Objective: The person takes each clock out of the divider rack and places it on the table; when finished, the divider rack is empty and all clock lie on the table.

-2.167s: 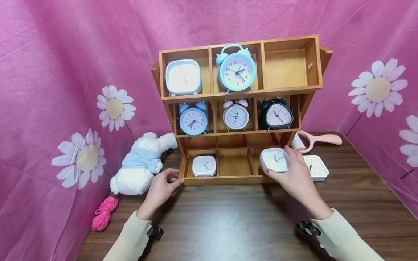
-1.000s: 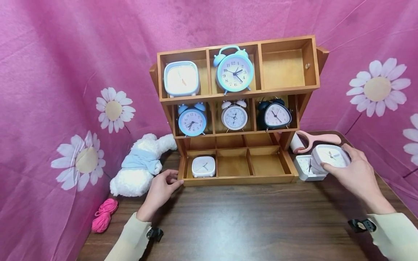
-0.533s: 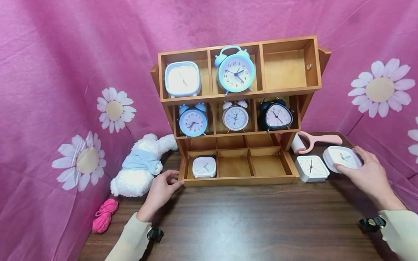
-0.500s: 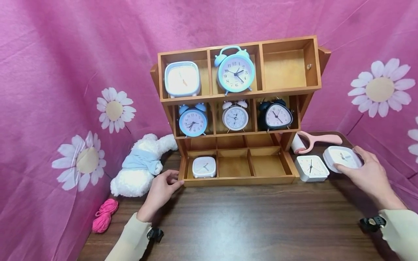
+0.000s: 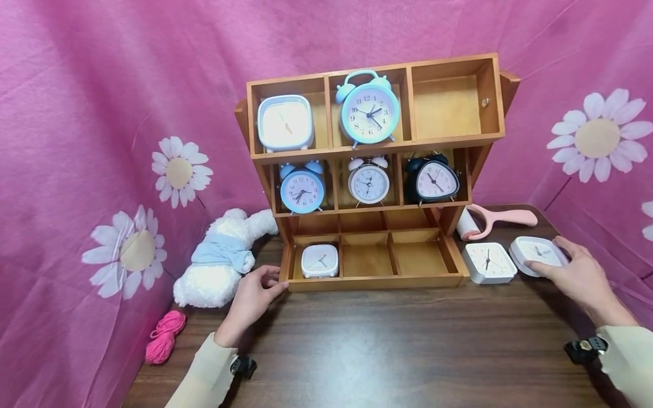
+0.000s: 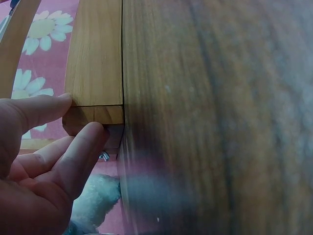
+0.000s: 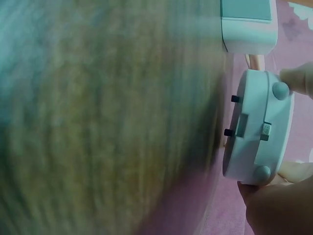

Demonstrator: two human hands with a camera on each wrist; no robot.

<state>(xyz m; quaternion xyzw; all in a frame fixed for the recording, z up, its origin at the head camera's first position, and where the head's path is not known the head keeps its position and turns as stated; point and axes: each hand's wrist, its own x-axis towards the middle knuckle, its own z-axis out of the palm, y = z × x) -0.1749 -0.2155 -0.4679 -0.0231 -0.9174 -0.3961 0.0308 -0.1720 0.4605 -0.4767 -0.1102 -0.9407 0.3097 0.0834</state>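
At the right of the table my right hand [image 5: 584, 277] holds a white rounded-square alarm clock [image 5: 539, 253] between thumb and fingers, face up. In the right wrist view this clock [image 7: 261, 128] shows its underside with two round feet, tilted close to the tabletop. A second white square clock [image 5: 490, 263] lies flat just left of it, beside the shelf. My left hand [image 5: 252, 300] grips the lower left front corner of a three-tier wooden display shelf [image 5: 372, 282]. In the left wrist view the thumb and fingers [image 6: 83, 156] meet the shelf's corner [image 6: 95, 115].
Several alarm clocks stand in the shelf, among them a light-blue twin-bell clock [image 5: 369, 113], a black one [image 5: 435, 180] and a white one [image 5: 319, 260]. A pink-handled lint roller [image 5: 502, 218] lies behind the loose clocks. At left are a white plush toy [image 5: 214, 260] and pink yarn [image 5: 164, 337].
My right hand has taken the white clock from the shelf's lower right compartment and over the other square clock to the table's right side, lowering it. My left hand stays at the shelf corner.
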